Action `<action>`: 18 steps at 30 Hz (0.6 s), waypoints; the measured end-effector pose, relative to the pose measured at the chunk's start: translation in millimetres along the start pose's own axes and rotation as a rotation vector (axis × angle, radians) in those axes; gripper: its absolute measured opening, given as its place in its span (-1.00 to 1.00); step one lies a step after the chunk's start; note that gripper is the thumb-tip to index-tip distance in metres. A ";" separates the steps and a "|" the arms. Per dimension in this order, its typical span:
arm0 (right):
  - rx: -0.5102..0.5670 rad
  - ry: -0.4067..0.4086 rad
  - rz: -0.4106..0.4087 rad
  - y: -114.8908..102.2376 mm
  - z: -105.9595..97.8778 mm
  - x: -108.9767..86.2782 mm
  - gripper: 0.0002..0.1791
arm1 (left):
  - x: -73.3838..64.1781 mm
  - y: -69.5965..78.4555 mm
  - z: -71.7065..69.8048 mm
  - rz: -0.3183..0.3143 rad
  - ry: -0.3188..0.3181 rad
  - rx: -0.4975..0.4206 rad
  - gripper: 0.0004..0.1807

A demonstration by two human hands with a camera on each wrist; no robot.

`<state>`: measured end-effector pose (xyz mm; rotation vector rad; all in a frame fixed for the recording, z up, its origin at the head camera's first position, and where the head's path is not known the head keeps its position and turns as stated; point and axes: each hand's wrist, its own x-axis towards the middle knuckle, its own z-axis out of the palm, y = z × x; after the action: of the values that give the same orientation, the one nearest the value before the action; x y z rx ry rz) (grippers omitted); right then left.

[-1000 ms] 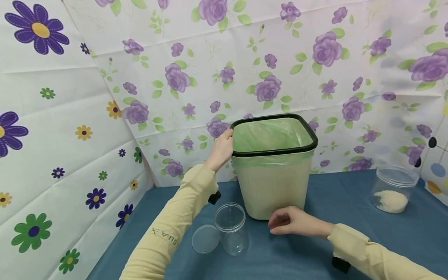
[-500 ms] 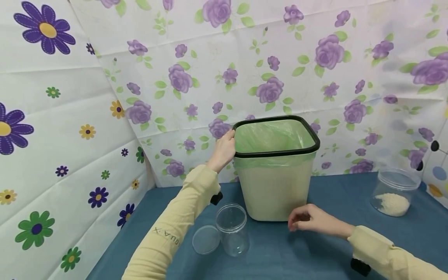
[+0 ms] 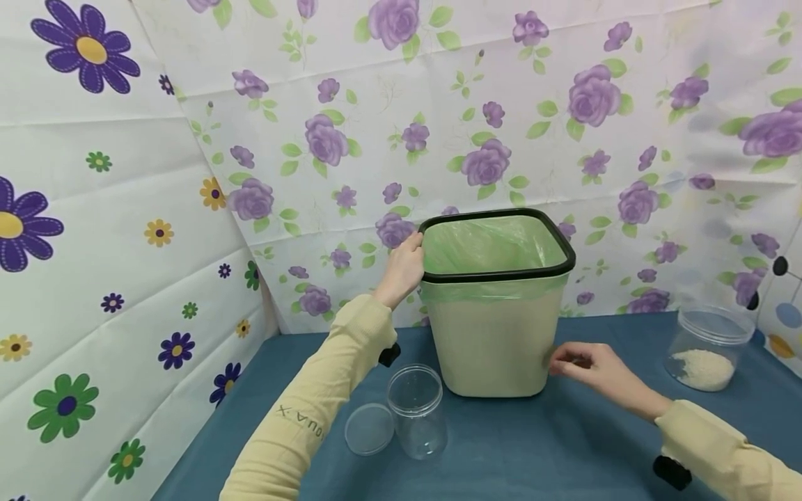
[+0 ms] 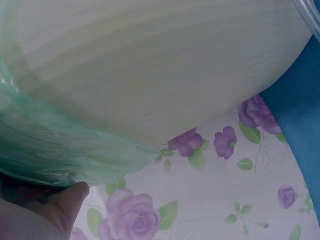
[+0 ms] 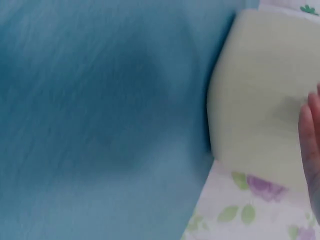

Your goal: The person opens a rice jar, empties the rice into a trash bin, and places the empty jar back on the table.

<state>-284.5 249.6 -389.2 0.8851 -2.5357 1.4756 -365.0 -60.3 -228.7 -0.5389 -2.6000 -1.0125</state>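
A cream trash can stands upright on the table, lined with a green plastic bag that folds out under its black rim. My left hand grips the rim at the left side; the left wrist view has the thumb by the bag's folded edge. Beside the can's lower right side is my right hand, fingers loosely bent and holding nothing. In the right wrist view its fingers are close to the can's wall; whether they touch it I cannot tell.
A clear jar without its lid stands in front of the can, a round clear lid lying left of it. Another clear jar, with white grains in its bottom, stands at the far right. Flowered cloth hangs behind the blue table.
My right hand has moved right and slightly up, from in front of the can's base to its lower right side. My left hand stays on the rim. The view has shifted slightly.
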 end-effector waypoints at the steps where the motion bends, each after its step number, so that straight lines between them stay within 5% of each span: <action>1: -0.028 0.034 0.022 0.3 -2.9 -0.7 -0.74 | -0.1 0.0 0.0 -0.001 -0.002 0.001 -0.53; 6: -0.139 0.142 0.079 6.9 -14.2 -4.9 -0.62 | -0.5 1.0 -0.6 -0.006 -0.010 0.004 -0.53; 18: -0.199 0.198 0.087 17.1 -24.9 -11.4 -0.48 | -1.8 3.1 -1.6 -0.022 -0.015 -0.006 -0.53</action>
<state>-289.2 281.2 -393.0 0.5772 -2.5445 1.2337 -361.8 -59.7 -226.4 -0.5228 -2.6225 -1.0267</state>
